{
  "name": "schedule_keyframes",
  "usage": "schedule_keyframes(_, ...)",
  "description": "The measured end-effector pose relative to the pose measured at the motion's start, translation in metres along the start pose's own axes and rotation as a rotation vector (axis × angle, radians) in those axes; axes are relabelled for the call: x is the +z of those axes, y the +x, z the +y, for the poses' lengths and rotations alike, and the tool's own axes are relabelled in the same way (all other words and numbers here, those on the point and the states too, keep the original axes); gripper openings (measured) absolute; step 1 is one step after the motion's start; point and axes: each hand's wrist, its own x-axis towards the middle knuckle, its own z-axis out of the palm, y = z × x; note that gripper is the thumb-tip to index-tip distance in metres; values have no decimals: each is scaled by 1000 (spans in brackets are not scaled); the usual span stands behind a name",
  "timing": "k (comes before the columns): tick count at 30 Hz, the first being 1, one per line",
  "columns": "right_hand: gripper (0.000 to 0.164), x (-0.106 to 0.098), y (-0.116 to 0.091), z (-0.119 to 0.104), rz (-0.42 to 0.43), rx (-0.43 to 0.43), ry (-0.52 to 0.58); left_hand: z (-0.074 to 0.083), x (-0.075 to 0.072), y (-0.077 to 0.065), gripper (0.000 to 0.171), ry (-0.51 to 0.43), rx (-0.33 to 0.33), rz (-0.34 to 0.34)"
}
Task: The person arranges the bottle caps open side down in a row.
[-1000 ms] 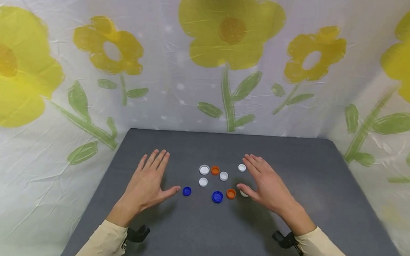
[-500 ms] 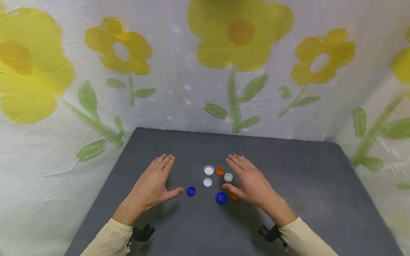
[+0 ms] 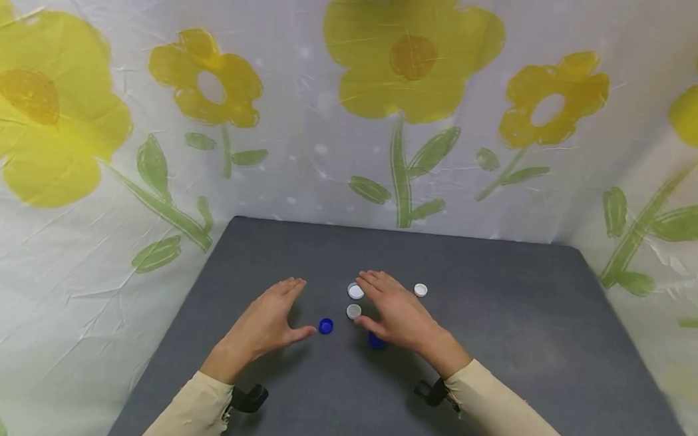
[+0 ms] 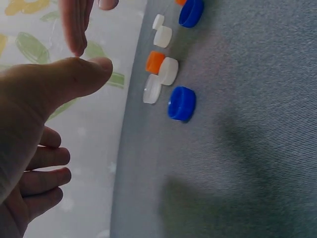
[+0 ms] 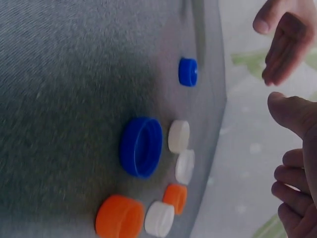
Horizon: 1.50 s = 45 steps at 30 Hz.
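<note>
My left hand point(image 3: 264, 323) hovers over the table with its fingers extended and its thumb pointing at a small blue bottle cap point(image 3: 326, 326). Over the cluster of caps is my right hand point(image 3: 400, 314), fingers straight, thumb spread and nothing in its grasp. It overlaps the larger blue cap point(image 3: 377, 340) and hides the orange caps in the head view. A white cap point(image 3: 353, 311) shows by the right thumb, with another white cap point(image 3: 355, 291) beyond it. In the right wrist view, the bigger orange cap point(image 5: 119, 216) and a smaller orange cap point(image 5: 175, 198) lie beside white ones.
One more white cap point(image 3: 420, 290) lies behind the right hand. The caps rest on a dark grey table point(image 3: 494, 387). A white curtain point(image 3: 291, 174) printed with yellow flowers hangs along its back and sides. Each wrist carries a black camera mount point(image 3: 248, 398).
My right hand has swept left over the caps, covering the orange ones and uncovering a white cap at its right. The left hand has edged slightly right. The caps stay in place.
</note>
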Motion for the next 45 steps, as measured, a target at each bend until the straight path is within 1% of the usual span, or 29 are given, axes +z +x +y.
schedule_keyframes(3,75,7,5,-3,-3,-36,-33,0,6,0,92,-7,15,-3)
schedule_keyframes(7,72,18,12,-6,-21,-61,-38,-1,17,1,89,-14,38,1)
schedule_keyframes(11,69,31,16,-7,-58,-46,-25,0,29,2,84,-34,54,10)
schedule_keyframes(13,67,37,18,-7,-56,-43,-13,0,36,3,81,-42,56,1)
schedule_keyframes(18,60,51,22,-10,-37,-66,-27,-1,49,4,73,-70,46,-23)
schedule_keyframes(23,55,61,25,-16,-72,-56,-50,-1,60,5,62,-81,58,-13)
schedule_keyframes(26,46,69,28,-18,-85,-58,-78,-2,66,5,55,-91,60,-9)
schedule_keyframes(30,29,76,32,-18,-81,-76,-95,-3,72,6,50,-86,52,-27)
schedule_keyframes(33,21,80,34,-18,-74,-88,-96,-3,74,6,47,-82,52,-33)
schedule_keyframes(35,19,82,36,-19,-78,-90,-100,-4,75,5,45,-84,59,-26)
schedule_keyframes(41,14,88,36,-21,-86,-94,-122,-4,78,2,29,-86,91,7)
schedule_keyframes(45,16,92,35,-24,-74,-88,-120,-3,78,0,26,-99,76,25)
